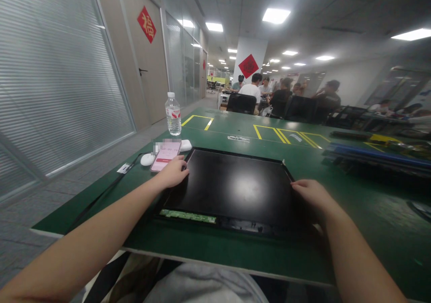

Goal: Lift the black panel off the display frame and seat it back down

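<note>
The black panel (215, 177) is pinched at its edges by the left hand (175, 171) and right hand (311, 196); the exposed near-side circuit board (187, 216) could be cracked by twisting.

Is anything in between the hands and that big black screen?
Nothing visible is in the way. The left hand and right hand are at opposite side edges of the black screen. The phone lies left of the screen, not in between.
</note>
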A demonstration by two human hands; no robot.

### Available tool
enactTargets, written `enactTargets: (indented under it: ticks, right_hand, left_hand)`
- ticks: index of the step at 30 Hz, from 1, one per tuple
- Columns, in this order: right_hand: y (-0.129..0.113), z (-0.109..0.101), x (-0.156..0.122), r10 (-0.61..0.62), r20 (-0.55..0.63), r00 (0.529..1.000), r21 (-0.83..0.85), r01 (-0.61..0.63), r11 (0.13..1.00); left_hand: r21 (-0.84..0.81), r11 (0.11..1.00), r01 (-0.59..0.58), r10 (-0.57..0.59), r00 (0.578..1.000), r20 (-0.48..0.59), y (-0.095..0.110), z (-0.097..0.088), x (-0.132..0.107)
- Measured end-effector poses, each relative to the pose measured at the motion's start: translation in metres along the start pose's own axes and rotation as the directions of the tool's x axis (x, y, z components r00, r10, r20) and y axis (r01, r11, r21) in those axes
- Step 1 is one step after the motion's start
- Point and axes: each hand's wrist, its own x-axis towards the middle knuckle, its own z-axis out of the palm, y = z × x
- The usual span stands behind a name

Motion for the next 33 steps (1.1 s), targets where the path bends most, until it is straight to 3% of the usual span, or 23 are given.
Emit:
enactTargets:
  ticks: [6,15,24,33]
  right_hand:
    - [0.002,0.002,-0.001,-0.022,-0.015,1.000,0.012,0.022,1.000]
    - [-0.006,-0.004,0.001,-0.004,0.026,1.000,-0.059,0.005,0.998]
    - [-0.008,-0.004,-0.003,0.014,0.035,0.999,-0.055,-0.012,0.998]
    - [0.005,0.000,0.004,0.001,0.038,0.999,-0.015,-0.001,1.000]
  left_hand:
    - [-0.025,0.985,-0.172,0.172,0.985,-0.005,0.015,0.003,-0.012]
    - [-0.103,0.937,-0.335,0.348,0.924,0.160,0.026,-0.006,-0.023]
    - [-0.124,0.915,-0.383,0.397,0.806,0.438,0.027,-0.030,-0.032]
    - [-0.131,0.873,-0.470,0.469,0.735,0.490,0.028,-0.039,-0.036]
